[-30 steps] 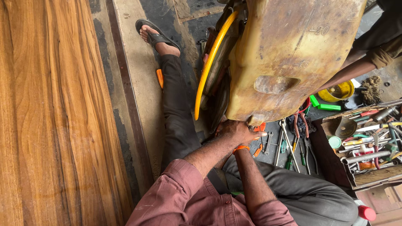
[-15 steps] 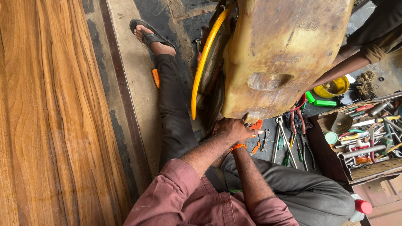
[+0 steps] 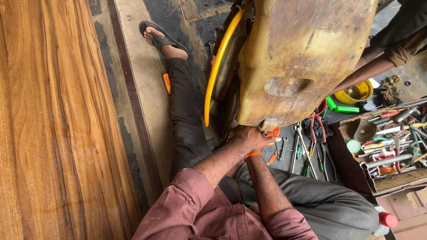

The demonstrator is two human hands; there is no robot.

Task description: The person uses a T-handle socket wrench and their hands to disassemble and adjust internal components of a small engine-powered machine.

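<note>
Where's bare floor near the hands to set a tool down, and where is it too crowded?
Free: the concrete strip between the wooden panel and the outstretched leg, apart from a small orange piece. Crowded: right of the hands, loose wrenches and pliers cover the floor up to the full toolbox. The yellowed tank blocks the space above.

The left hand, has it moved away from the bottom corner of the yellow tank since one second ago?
No. The left hand is pressed under the bottom corner of the yellow tank, covering the right hand, as before; only the camera shifted slightly.
</note>
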